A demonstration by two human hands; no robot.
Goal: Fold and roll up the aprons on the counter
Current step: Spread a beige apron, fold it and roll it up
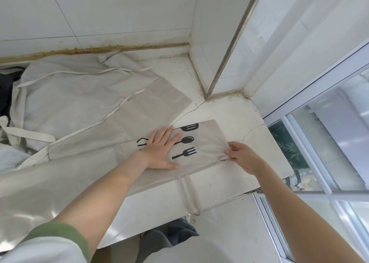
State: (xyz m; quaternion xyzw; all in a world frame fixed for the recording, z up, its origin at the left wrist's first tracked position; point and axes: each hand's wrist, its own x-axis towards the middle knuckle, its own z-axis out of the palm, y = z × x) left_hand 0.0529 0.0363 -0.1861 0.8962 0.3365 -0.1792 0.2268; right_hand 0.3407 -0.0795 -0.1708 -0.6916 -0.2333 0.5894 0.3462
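Bare counter (229,110) lies open right of and beyond the folded apron (209,134), and in a strip along the near edge crossed by a hanging strap (188,196). A tiled pillar (209,32) blocks the far corner, a window frame (319,82) the right; a spread apron (79,94) covers the left.

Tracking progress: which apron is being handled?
The near apron, with the black utensil print: left hand presses it, right hand pinches its corner. The far apron lies untouched.
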